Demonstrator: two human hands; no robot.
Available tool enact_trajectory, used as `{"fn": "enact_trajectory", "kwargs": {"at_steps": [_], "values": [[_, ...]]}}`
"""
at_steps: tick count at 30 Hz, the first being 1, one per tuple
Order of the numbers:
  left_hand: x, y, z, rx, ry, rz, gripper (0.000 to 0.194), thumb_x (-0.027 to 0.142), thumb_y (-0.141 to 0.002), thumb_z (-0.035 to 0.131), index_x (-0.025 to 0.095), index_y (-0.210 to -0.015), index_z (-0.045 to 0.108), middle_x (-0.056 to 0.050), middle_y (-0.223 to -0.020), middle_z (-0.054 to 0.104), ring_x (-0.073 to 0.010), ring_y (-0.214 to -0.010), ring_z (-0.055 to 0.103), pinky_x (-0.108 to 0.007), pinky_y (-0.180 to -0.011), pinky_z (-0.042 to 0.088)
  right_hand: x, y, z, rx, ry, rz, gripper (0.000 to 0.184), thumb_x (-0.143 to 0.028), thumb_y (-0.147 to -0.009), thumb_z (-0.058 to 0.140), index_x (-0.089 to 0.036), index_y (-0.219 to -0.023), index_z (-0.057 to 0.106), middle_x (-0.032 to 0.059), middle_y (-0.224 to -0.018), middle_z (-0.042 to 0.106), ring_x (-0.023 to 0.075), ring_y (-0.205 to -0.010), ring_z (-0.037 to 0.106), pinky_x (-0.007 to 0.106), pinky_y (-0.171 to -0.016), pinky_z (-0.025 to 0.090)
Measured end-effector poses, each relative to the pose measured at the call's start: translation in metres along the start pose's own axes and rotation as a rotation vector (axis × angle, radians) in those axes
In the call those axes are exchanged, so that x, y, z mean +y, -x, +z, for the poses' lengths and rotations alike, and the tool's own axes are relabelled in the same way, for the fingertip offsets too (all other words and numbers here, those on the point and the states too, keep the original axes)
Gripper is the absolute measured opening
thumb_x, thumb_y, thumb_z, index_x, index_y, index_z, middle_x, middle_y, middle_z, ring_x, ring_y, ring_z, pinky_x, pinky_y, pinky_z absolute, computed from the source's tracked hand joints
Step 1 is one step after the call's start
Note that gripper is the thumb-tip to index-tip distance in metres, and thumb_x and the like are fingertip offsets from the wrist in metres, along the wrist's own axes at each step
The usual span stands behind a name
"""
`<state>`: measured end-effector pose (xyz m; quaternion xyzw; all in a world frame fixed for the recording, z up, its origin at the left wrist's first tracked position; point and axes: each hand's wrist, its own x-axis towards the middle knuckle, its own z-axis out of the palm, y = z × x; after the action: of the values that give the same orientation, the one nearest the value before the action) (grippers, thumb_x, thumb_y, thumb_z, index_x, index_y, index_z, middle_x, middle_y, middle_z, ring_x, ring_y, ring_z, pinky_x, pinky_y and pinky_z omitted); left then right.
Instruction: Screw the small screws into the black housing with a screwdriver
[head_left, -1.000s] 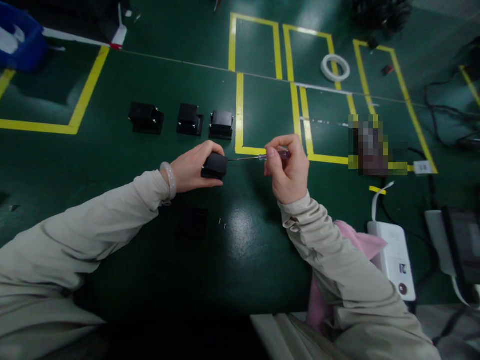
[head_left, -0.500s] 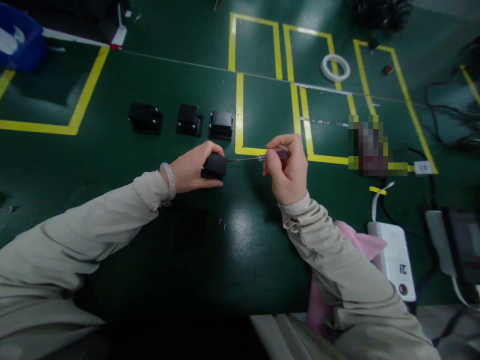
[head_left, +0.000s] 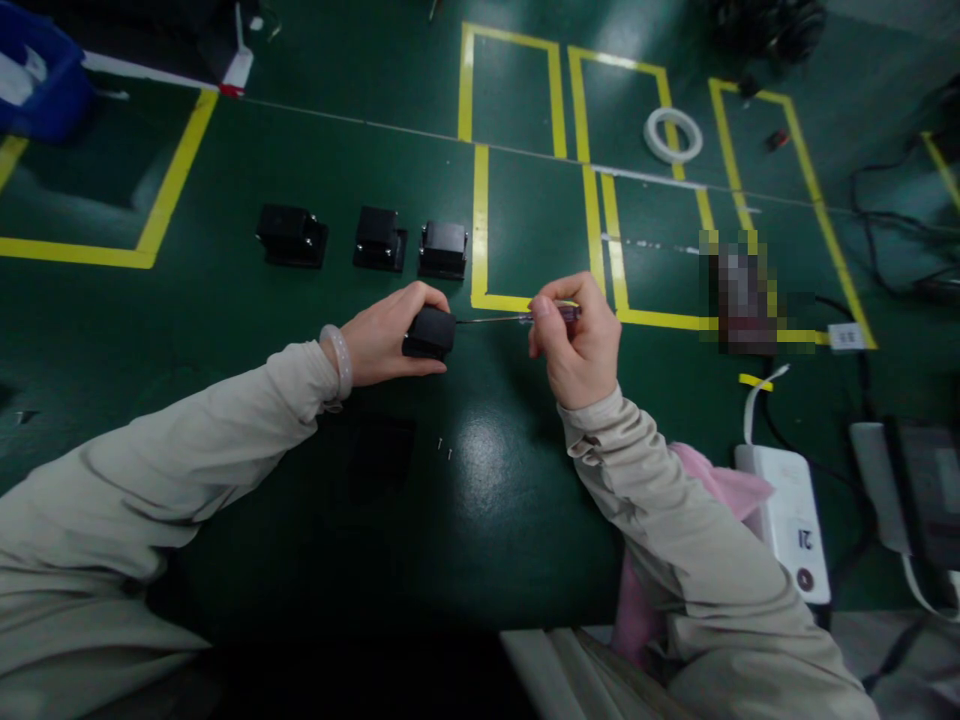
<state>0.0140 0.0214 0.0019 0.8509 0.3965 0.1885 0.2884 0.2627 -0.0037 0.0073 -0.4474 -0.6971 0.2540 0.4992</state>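
My left hand [head_left: 390, 335] is closed around a small black box-shaped part [head_left: 430, 333], thumb on the near side and fingers on the far side. Between the fingertips of my right hand [head_left: 577, 340] is the handle of a screwdriver [head_left: 491, 319]. Its thin metal shaft points left, and the tip meets the right side of the black part; the exact contact point is too small to make out. Two small screws [head_left: 445, 449] lie on the green table below my hands. Beyond my left hand stand three similar black parts, left [head_left: 292, 236], middle [head_left: 379, 238] and right [head_left: 443, 249].
Yellow tape outlines [head_left: 480, 230] mark the green tabletop. A white tape roll [head_left: 673, 136] lies at the back right. A white power strip [head_left: 784, 520] and pink cloth [head_left: 716, 480] are by my right forearm. A blue bin [head_left: 52, 100] stands at far left; cables [head_left: 900, 215] run along the right.
My right hand has shifted very slightly to the right, its fingers turned a little on the screwdriver handle. The left hand and the black part stay in place.
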Motion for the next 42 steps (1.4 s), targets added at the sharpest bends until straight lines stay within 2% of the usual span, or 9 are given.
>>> {"fn": "enact_trajectory", "kwargs": {"at_steps": [2,7,14,19,25,30,36,39,42], "values": [[0.0002,-0.0001,0.0002,0.002,0.001,-0.005,0.056,0.031,-0.072,0.083,0.02,-0.115,0.048,-0.008,-0.118,0.062,-0.0236,-0.104,0.064,-0.039,-0.092,0.053,-0.0009,0.0,-0.0001,0.005,0.011,-0.005,0.03,-0.052,-0.101,0.05,-0.024,-0.089,0.051,-0.0083,-0.061,0.046,0.006,-0.045,0.045,0.027,-0.047,0.037],[0.0002,0.0001,0.0006,0.002,-0.006,-0.007,0.057,0.031,-0.072,0.082,0.019,-0.116,0.048,-0.009,-0.118,0.062,-0.0242,-0.106,0.063,-0.039,-0.094,0.052,0.0008,0.0001,0.0006,0.015,-0.027,-0.027,0.031,-0.054,-0.1,0.05,-0.024,-0.102,0.052,-0.005,-0.077,0.056,0.006,-0.053,0.051,0.028,-0.051,0.042],[-0.0015,0.0003,0.0009,0.013,-0.004,0.017,0.056,0.032,-0.073,0.082,0.019,-0.116,0.048,-0.009,-0.118,0.062,-0.0235,-0.104,0.064,-0.038,-0.092,0.052,-0.0004,0.0004,0.0001,-0.003,-0.012,-0.013,0.028,-0.05,-0.101,0.05,-0.024,-0.09,0.051,-0.0094,-0.058,0.043,0.0052,-0.042,0.042,0.025,-0.044,0.034],[-0.0011,0.0,0.0011,0.014,0.004,0.006,0.057,0.032,-0.072,0.083,0.019,-0.115,0.049,-0.009,-0.118,0.062,-0.0241,-0.105,0.064,-0.038,-0.092,0.052,0.0018,-0.0001,0.0008,0.001,-0.017,-0.03,0.03,-0.054,-0.1,0.049,-0.025,-0.105,0.051,-0.0057,-0.072,0.052,0.0079,-0.054,0.051,0.028,-0.053,0.043],[0.0002,0.0002,0.0004,0.005,-0.005,-0.019,0.057,0.031,-0.071,0.083,0.02,-0.115,0.049,-0.008,-0.119,0.062,-0.0242,-0.106,0.063,-0.04,-0.094,0.052,0.0016,-0.0003,-0.0007,-0.002,0.026,-0.008,0.027,-0.049,-0.101,0.051,-0.025,-0.089,0.051,-0.0078,-0.062,0.046,0.0074,-0.049,0.046,0.027,-0.05,0.038],[0.0004,-0.0001,-0.0002,0.0,0.002,-0.014,0.057,0.035,-0.072,0.082,0.02,-0.116,0.049,-0.009,-0.119,0.062,-0.0241,-0.105,0.063,-0.039,-0.094,0.052,0.0011,-0.0001,-0.0005,0.005,-0.002,-0.039,0.028,-0.051,-0.101,0.049,-0.024,-0.105,0.051,-0.0036,-0.079,0.056,0.0088,-0.059,0.053,0.029,-0.057,0.045],[0.0039,-0.0007,-0.0017,-0.017,0.016,-0.048,0.043,0.046,-0.087,0.061,0.018,-0.117,0.051,-0.01,-0.116,0.062,-0.0243,-0.103,0.062,-0.041,-0.094,0.05,-0.001,-0.0004,-0.0009,-0.01,0.0,-0.015,0.025,-0.047,-0.102,0.049,-0.024,-0.091,0.051,-0.0074,-0.064,0.047,0.0067,-0.048,0.046,0.026,-0.049,0.038],[0.0049,-0.0006,-0.002,-0.018,0.019,-0.055,0.039,0.047,-0.092,0.05,0.018,-0.118,0.051,-0.01,-0.117,0.061,-0.0245,-0.105,0.061,-0.041,-0.097,0.049,0.0,-0.0006,-0.0005,0.009,0.021,-0.037,0.027,-0.049,-0.101,0.049,-0.024,-0.095,0.052,-0.0046,-0.072,0.052,0.009,-0.059,0.054,0.027,-0.055,0.043],[0.005,-0.0004,-0.0022,-0.023,0.01,-0.066,0.04,0.048,-0.092,0.048,0.018,-0.119,0.051,-0.009,-0.117,0.06,-0.0244,-0.105,0.061,-0.04,-0.097,0.049,0.0015,-0.0006,-0.0004,0.013,0.022,-0.043,0.03,-0.053,-0.1,0.048,-0.023,-0.104,0.052,-0.0024,-0.08,0.055,0.0109,-0.068,0.057,0.03,-0.062,0.047]]}}
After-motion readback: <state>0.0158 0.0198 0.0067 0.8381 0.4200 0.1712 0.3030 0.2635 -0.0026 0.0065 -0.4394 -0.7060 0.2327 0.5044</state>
